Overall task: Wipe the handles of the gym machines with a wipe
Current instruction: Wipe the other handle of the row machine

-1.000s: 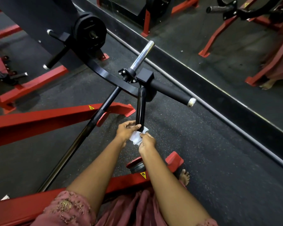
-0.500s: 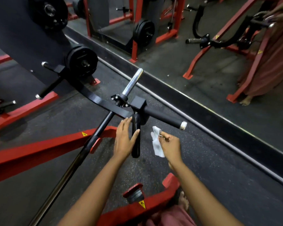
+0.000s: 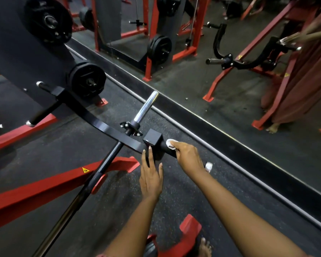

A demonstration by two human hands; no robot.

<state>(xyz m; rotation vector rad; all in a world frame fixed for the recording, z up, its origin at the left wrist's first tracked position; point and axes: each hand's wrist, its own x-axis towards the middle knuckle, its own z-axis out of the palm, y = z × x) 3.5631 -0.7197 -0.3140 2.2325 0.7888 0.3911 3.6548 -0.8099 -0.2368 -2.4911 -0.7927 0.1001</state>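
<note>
Chrome peg [image 3: 145, 108] juts beside wipe [image 3: 170, 143] and black handle [image 3: 169, 152]; red frame [image 3: 44, 186] below.

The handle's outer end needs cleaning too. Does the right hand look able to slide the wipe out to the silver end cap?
Probably yes: the right hand holds the wipe on the black handle, and the end cap shows just past its wrist, nothing visibly between.

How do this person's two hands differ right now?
The right hand is curled round the black side handle; the left hand lies with its fingers straight. The right hand presses a white wipe onto that handle; the left hand holds no wipe. The left hand's fingertips reach the black block, just left of the right hand. Both hands are bare and on the same machine arm.
</note>
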